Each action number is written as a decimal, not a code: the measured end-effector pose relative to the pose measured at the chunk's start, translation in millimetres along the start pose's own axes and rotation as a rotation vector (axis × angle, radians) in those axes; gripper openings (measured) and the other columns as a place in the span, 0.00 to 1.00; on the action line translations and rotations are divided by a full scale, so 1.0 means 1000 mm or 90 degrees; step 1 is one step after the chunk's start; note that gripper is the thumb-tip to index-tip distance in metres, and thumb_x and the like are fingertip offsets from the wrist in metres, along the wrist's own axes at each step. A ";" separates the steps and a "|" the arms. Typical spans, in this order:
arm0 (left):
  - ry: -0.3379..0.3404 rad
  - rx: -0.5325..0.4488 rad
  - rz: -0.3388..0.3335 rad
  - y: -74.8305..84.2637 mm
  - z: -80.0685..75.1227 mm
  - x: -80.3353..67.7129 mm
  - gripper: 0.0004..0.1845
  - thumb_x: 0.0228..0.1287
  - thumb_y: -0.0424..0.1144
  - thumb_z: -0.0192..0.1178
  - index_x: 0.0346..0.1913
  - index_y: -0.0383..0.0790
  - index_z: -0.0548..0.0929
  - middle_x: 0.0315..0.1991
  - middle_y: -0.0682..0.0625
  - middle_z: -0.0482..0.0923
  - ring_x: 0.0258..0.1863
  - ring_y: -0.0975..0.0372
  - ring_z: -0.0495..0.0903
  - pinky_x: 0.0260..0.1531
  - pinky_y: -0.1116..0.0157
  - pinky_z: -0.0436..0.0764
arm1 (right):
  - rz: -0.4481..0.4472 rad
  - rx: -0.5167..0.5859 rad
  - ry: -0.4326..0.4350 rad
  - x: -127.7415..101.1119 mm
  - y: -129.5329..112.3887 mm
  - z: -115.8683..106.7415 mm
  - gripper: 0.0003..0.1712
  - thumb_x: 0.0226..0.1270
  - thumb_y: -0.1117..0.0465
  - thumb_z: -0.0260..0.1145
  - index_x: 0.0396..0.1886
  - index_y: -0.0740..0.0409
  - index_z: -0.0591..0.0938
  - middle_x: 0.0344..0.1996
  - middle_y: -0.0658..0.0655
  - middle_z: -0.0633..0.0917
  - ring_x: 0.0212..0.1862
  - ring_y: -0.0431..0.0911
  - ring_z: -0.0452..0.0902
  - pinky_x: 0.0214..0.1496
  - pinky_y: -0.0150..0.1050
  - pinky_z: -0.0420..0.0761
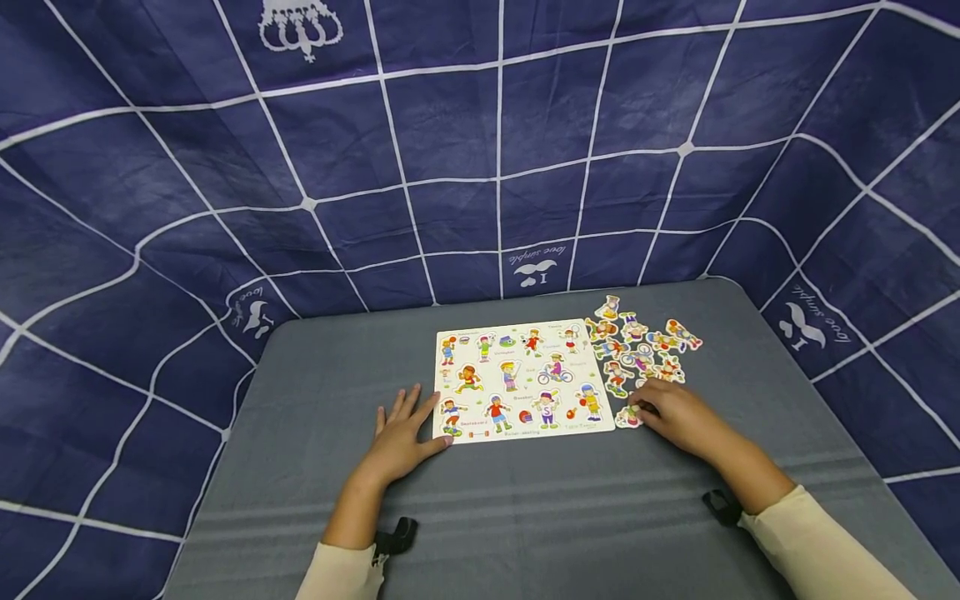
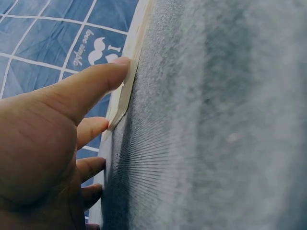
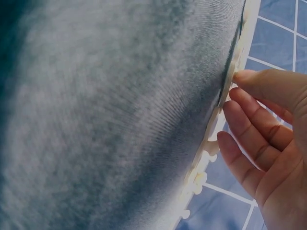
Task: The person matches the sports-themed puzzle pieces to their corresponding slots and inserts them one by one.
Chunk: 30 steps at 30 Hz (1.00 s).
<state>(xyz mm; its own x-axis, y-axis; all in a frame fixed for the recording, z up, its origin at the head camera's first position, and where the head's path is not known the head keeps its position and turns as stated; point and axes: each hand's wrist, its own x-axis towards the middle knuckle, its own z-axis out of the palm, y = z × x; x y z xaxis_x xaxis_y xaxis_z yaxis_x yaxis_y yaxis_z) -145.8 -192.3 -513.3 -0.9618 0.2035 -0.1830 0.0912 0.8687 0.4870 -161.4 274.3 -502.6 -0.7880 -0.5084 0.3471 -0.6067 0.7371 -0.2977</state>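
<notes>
Left hand (image 1: 402,439) lies flat on the grey table cover (image 1: 525,517), fingers straight and spread, thumb tip touching the left edge of the puzzle board (image 1: 521,379). Board sits mid-table, printed with sports kid figures. Just right of it: loose puzzle pieces (image 1: 641,346) in a cluster. Right hand (image 1: 675,414) rests at the board's lower right corner, fingertips on one cut-out piece (image 1: 628,416); pinch or plain touch, cannot tell. Blue grid cloth (image 1: 480,150) behind.

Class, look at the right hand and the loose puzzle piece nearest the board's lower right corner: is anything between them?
Nothing visible. The right hand already has its fingertips on that puzzle piece, which lies on the grey table just beside the puzzle board.
</notes>
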 end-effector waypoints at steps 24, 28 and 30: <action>-0.003 0.010 -0.002 -0.006 0.002 0.002 0.49 0.60 0.68 0.64 0.80 0.58 0.58 0.84 0.44 0.42 0.83 0.42 0.34 0.71 0.29 0.28 | 0.018 -0.002 0.002 0.013 -0.009 -0.004 0.09 0.56 0.66 0.76 0.32 0.51 0.84 0.26 0.43 0.77 0.31 0.32 0.69 0.32 0.33 0.72; -0.006 0.007 -0.003 -0.005 0.002 0.001 0.48 0.61 0.68 0.63 0.81 0.58 0.57 0.84 0.44 0.41 0.83 0.43 0.33 0.71 0.29 0.27 | 0.031 -0.003 -0.005 0.015 -0.011 -0.004 0.09 0.56 0.65 0.76 0.30 0.50 0.83 0.24 0.42 0.75 0.29 0.31 0.66 0.30 0.31 0.69; -0.009 0.006 -0.004 -0.004 0.002 0.001 0.48 0.61 0.68 0.63 0.81 0.58 0.57 0.84 0.44 0.41 0.83 0.43 0.33 0.71 0.29 0.27 | 0.041 -0.004 -0.014 0.016 -0.012 -0.004 0.09 0.57 0.64 0.76 0.30 0.49 0.83 0.24 0.41 0.74 0.29 0.30 0.66 0.30 0.31 0.68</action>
<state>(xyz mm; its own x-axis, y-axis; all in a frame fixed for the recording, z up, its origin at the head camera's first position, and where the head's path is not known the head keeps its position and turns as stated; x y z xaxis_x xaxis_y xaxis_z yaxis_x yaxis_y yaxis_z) -146.8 -194.9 -517.2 -0.9588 0.2042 -0.1974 0.0878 0.8740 0.4779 -166.3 258.6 -489.5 -0.8278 -0.4688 0.3081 -0.5536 0.7719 -0.3127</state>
